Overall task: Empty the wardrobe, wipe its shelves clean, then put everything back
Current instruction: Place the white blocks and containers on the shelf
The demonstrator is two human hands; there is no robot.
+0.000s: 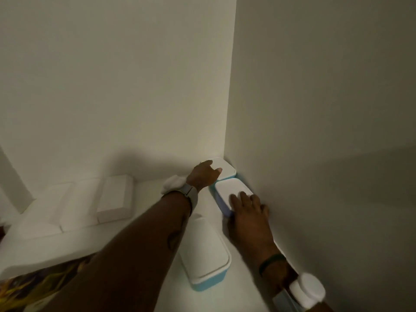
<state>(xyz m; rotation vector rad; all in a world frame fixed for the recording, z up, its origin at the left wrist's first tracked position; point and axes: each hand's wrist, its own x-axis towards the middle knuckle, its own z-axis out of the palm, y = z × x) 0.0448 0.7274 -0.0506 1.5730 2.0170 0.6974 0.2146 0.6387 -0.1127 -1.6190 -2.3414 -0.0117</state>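
Shelf corner: right grip flat, fingers straight on middle box; left grip touches corner box, curl unclear

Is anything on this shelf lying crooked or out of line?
Yes, slightly: the nearest blue box is turned at an angle and stands away from the side wall. Nothing looks spilled or damaged.

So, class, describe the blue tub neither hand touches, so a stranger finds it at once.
Find the wardrobe's back right corner, where three white-lidded blue tubs run towards the camera. It is the nearest tub, beside the left forearm. The left hand rests on the far tub, the right hand on the middle tub; this one is untouched.
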